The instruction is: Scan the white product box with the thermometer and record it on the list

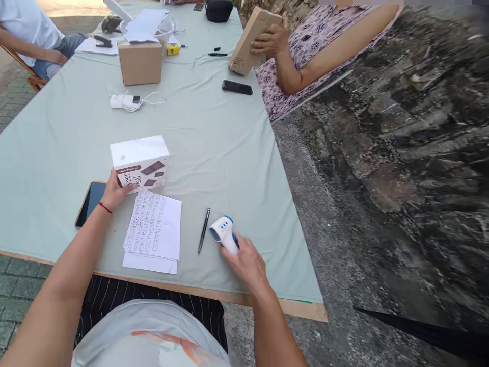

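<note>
Setting: Outdoors, a long table (214,153) under a pale green cloth runs from the near edge to the far end, with brick paving on the left and rough dark rock on the right.
Far seats: one person in a patterned top sits at the far right, a hand (272,38) tilting a flat brown carton (249,41) up off the cloth; another person in a white shirt (26,25) sits at the far left.
Brown box: a closed cardboard box (140,62) stands far left of centre, with loose sheets and a white bowl just behind it.
White box: a printed white box (140,162) stands near left, upright on the cloth, well clear of the brown one.
Left hand: the left hand (116,191) rests open against the white box's near left corner, fingertips touching its front face, not wrapped around it.
Papers: a printed list (155,227) lies just in front of the white box, stacked on a second sheet, between the two hands.
Tablet: a dark tablet (89,203) lies flat at the near left, partly hidden by the left wrist.
Right hand: the right hand (246,262) is closed around the handle of a white and blue infrared thermometer (222,232), near the table's near edge, its head pointing left.
Pen: a black pen (204,231) lies just left of the thermometer, beside the papers.
Middle clutter: a black phone (237,87) lies far right; a white charger with coiled cable (126,101) lies far left.
</note>
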Demonstrator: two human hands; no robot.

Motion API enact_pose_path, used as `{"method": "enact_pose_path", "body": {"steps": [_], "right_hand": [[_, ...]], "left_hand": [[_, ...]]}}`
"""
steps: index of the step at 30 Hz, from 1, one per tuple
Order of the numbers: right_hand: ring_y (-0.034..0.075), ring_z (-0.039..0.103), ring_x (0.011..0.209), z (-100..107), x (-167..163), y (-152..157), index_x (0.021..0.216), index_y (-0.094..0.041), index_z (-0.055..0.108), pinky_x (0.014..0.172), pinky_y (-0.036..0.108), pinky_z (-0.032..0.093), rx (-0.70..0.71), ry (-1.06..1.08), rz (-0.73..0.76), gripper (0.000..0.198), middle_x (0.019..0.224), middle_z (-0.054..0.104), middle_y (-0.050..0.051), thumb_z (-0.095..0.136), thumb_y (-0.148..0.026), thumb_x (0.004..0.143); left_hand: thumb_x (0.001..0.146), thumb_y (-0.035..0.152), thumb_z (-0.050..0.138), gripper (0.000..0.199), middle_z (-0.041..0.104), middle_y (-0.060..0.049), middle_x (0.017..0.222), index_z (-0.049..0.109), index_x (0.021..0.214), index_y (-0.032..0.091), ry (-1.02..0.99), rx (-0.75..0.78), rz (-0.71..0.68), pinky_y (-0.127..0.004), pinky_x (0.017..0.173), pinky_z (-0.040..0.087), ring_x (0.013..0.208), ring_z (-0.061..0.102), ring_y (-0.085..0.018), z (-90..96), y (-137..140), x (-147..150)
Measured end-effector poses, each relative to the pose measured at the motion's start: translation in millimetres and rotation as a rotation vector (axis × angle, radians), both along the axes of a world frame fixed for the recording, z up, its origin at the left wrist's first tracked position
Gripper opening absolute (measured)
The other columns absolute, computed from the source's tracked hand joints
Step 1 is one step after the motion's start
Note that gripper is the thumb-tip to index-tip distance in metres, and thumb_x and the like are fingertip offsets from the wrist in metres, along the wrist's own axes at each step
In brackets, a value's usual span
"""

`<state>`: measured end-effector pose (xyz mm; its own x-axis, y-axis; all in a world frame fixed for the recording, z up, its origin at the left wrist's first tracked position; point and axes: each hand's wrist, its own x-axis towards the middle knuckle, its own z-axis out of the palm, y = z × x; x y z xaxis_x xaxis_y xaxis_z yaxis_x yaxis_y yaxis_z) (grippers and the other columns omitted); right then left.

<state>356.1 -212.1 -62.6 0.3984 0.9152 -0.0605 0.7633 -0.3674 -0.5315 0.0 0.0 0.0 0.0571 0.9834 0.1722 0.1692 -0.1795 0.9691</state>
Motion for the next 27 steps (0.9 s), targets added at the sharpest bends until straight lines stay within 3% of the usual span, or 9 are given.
{"method": "enact_pose_path", "body": {"steps": [3, 6, 8, 12, 16, 22, 27], "right_hand": [[0.026, 0.06, 0.087, 17.8, -5.8, 14.6, 0.103, -0.023, 0.064, 0.071, 0.036, 0.046, 0.171, 0.193, -0.086, 0.042, 0.098, 0.066, 0.008, 0.062, -0.047, 0.068], [0.022, 0.058, 0.083, 46.2, -35.0, 39.5, 0.1, -0.021, 0.064, 0.071, 0.034, 0.046, 0.375, 0.542, -0.108, 0.042, 0.093, 0.067, 0.006, 0.066, -0.048, 0.068], [0.018, 0.053, 0.07, 64.7, -67.0, 60.4, 0.085, -0.021, 0.062, 0.065, 0.031, 0.043, 0.368, 0.82, -0.037, 0.031, 0.074, 0.062, 0.001, 0.066, -0.047, 0.069], [0.014, 0.045, 0.06, 85.9, -133.8, 102.5, 0.075, -0.021, 0.058, 0.058, 0.028, 0.038, 0.289, 1.171, 0.132, 0.026, 0.063, 0.054, -0.003, 0.065, -0.045, 0.07], [0.012, 0.04, 0.054, 79.3, -167.2, 123.7, 0.07, -0.021, 0.054, 0.054, 0.027, 0.034, 0.253, 1.243, 0.105, 0.029, 0.057, 0.05, -0.004, 0.064, -0.049, 0.07], [0.013, 0.043, 0.058, 55.6, -172.0, 112.1, 0.071, -0.02, 0.055, 0.058, 0.027, 0.036, 0.216, 1.235, 0.06, 0.032, 0.06, 0.052, -0.004, 0.065, -0.05, 0.074], [0.012, 0.044, 0.058, 52.4, -175.6, 108.4, 0.076, -0.02, 0.057, 0.057, 0.027, 0.036, 0.201, 1.261, 0.013, 0.034, 0.063, 0.052, -0.004, 0.067, -0.053, 0.074]], "left_hand": [[0.064, 0.051, 0.083, 0.076, 0.065, -0.013, 0.126, 0.052, 0.126, 0.019, -0.027, -0.016, -0.05, -0.049, 0.098, 0.053, 0.117, 0.062, -0.029, -2.9, 0.9, -0.8], [0.077, 0.06, 0.07, 0.067, 0.063, -0.012, 0.131, 0.053, 0.129, 0.02, -0.023, 0.019, -0.029, -0.046, 0.102, 0.051, 0.121, 0.06, -0.029, -5.4, 6.0, 9.1], [0.082, 0.066, 0.06, 0.066, 0.064, -0.012, 0.131, 0.055, 0.129, 0.02, 0.022, 0.056, -0.033, -0.044, 0.102, 0.05, 0.12, 0.06, -0.029, -8.3, 9.7, 18.9], [0.087, 0.073, 0.046, 0.069, 0.066, -0.012, 0.126, 0.058, 0.128, 0.018, 0.133, 0.115, 0.036, -0.042, 0.101, 0.049, 0.117, 0.061, -0.028, -19.0, 12.9, 32.0], [0.089, 0.072, 0.043, 0.065, 0.069, -0.011, 0.118, 0.06, 0.126, 0.02, 0.201, 0.12, 0.077, -0.044, 0.097, 0.049, 0.11, 0.063, -0.029, -26.9, 11.5, 33.7], [0.094, 0.064, 0.037, 0.056, 0.068, -0.009, 0.114, 0.06, 0.124, 0.021, 0.203, 0.116, 0.078, -0.044, 0.096, 0.048, 0.108, 0.061, -0.029, -26.1, 12.5, 38.9], [0.095, 0.064, 0.034, 0.058, 0.065, -0.011, 0.119, 0.056, 0.127, 0.02, 0.231, 0.143, 0.058, -0.044, 0.101, 0.045, 0.116, 0.058, -0.028, -27.1, 11.3, 39.2]]}}
